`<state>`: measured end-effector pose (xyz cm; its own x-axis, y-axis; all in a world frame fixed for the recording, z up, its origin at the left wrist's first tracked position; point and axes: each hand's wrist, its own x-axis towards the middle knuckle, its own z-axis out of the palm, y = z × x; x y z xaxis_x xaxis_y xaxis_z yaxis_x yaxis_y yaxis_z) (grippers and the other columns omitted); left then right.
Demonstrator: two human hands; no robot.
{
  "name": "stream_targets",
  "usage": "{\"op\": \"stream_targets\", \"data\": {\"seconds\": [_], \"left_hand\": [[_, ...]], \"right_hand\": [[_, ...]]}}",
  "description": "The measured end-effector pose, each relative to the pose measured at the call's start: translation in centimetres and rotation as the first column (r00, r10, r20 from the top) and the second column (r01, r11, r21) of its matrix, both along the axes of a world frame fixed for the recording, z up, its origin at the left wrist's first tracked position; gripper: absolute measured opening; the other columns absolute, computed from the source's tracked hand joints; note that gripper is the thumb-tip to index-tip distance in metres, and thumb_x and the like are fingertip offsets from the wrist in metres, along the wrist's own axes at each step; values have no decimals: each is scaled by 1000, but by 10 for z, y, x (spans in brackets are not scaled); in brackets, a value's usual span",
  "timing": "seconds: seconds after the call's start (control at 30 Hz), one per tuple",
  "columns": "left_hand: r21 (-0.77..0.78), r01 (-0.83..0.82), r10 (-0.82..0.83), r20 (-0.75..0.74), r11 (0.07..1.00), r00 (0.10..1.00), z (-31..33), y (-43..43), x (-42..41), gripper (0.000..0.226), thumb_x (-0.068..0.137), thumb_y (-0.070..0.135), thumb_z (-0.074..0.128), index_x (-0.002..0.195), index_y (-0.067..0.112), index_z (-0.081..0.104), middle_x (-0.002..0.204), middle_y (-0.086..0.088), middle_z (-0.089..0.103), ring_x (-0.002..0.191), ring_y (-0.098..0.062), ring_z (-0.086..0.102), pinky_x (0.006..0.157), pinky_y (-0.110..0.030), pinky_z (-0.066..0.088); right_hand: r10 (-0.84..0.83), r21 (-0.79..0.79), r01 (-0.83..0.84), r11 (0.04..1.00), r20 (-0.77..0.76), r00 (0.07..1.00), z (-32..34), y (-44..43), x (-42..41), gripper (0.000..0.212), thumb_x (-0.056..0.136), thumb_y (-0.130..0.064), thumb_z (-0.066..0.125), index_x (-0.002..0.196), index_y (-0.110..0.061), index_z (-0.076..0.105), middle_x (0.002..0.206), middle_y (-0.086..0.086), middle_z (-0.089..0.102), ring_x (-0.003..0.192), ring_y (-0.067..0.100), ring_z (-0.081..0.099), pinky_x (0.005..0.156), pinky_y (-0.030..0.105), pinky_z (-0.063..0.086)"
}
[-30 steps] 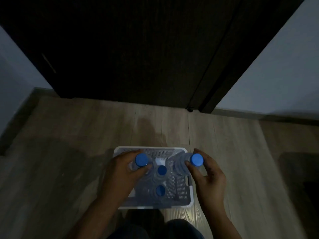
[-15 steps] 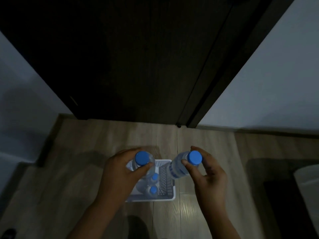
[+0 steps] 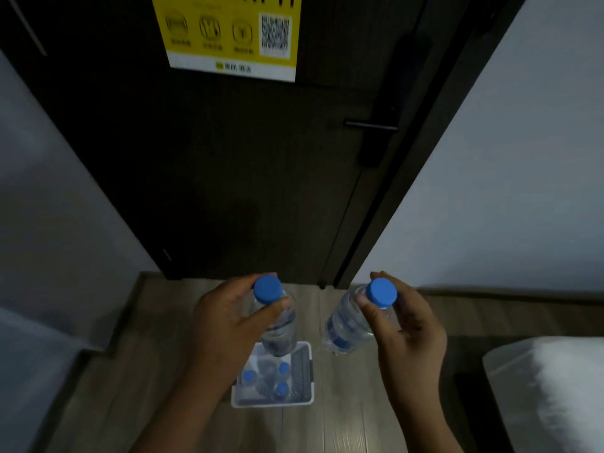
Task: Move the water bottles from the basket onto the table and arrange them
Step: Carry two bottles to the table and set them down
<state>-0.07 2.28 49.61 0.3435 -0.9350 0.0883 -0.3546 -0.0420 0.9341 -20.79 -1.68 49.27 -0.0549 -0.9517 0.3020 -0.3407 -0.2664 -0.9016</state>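
Vs 0.5 s earlier, both bottles sat higher above the basket [image 3: 305,371]: left hand [image 3: 225,325] gripped the 1st bottle [image 3: 277,328] at its neck, right hand [image 3: 408,335] gripped the tilted 2nd bottle [image 3: 346,325] just right of it. 3 capped bottles [image 3: 268,377] stood in the basket on the wood floor [image 3: 343,420]. Dark door [image 3: 228,174] far, its yellow sign [image 3: 232,34] newly in view, white bedding [image 3: 555,387] near right.

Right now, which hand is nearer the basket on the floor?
Left. The left hand, gripping the left bottle, is up above the basket's left side. The right hand holds the right bottle off to the basket's right, over the floor.
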Motion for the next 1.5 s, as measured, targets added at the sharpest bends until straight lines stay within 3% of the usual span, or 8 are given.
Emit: {"op": "stream_targets", "data": {"seconds": [0.1, 0.3, 0.67, 0.8, 1.17, 1.3, 1.4, 1.5], "left_hand": [[-89, -10, 7, -35, 996, 999, 43, 6, -3, 39, 66, 46, 67, 104, 38, 62, 94, 19, 69, 91, 6, 65, 71, -13, 54], [-319, 35, -82, -137, 947, 987, 128, 14, -8, 33, 73, 39, 61, 101, 23, 66, 89, 8, 72, 85, 0, 68, 68, -10, 52], [-498, 13, -103, -154, 867, 983, 246, 29, -5, 33, 82, 47, 54, 97, 20, 65, 86, 5, 70, 81, -8, 67, 72, -23, 52], [-567, 37, -163, -174, 823, 971, 277, 38, 3, 33, 85, 43, 51, 89, 13, 64, 83, -3, 70, 74, -14, 66, 69, -24, 54], [-589, 18, -155, -183, 808, 971, 285, 65, 23, 34, 85, 42, 56, 91, 9, 62, 79, -1, 71, 70, -10, 67, 62, -12, 51], [-562, -11, -96, -160, 827, 982, 284, 68, 26, 34, 84, 46, 53, 92, 14, 61, 79, 3, 70, 68, -6, 66, 62, -11, 51], [-549, -60, -21, -141, 834, 990, 285, 68, 25, 32, 84, 48, 54, 90, 18, 62, 79, 2, 70, 66, -9, 66, 62, -15, 53], [-557, -179, 117, -145, 811, 982, 284, 67, 23, 36, 83, 50, 54, 90, 16, 63, 78, 3, 71, 67, -7, 66, 61, -13, 51]], "right_hand": [[-5, -77, 8, 997, 40, 999, 47, 4, 2, 25, 79, -53, 57, 104, -54, 56, 103, -27, 64, 101, -2, 62, 76, 7, 50], [2, -213, 23, 977, 115, 993, 126, 15, 10, 27, 82, -50, 55, 106, -37, 57, 98, -9, 65, 93, 9, 65, 79, 28, 53], [137, -482, -6, 876, 236, 962, 254, 42, 33, 30, 89, -37, 55, 99, -10, 63, 75, -6, 62, 67, 6, 60, 61, 10, 46], [201, -523, -64, 850, 209, 957, 291, 52, 43, 31, 89, -38, 54, 95, -10, 64, 72, -1, 62, 63, 9, 59, 58, 12, 46], [328, -471, -189, 862, 232, 916, 299, 75, 78, 27, 88, -38, 57, 91, -14, 68, 75, 2, 67, 68, 12, 64, 61, 16, 51], [381, -446, -253, 858, 224, 897, 296, 69, 84, 22, 87, -40, 59, 86, -20, 68, 76, 4, 66, 67, 13, 64, 61, 19, 54], [440, -439, -316, 841, 216, 871, 296, 57, 85, 21, 86, -43, 60, 84, -24, 68, 76, 6, 66, 68, 19, 64, 61, 29, 55], [537, -437, -416, 797, 199, 820, 296, 40, 87, 21, 87, -41, 61, 84, -21, 67, 77, 8, 64, 70, 22, 63, 60, 26, 53]]}}
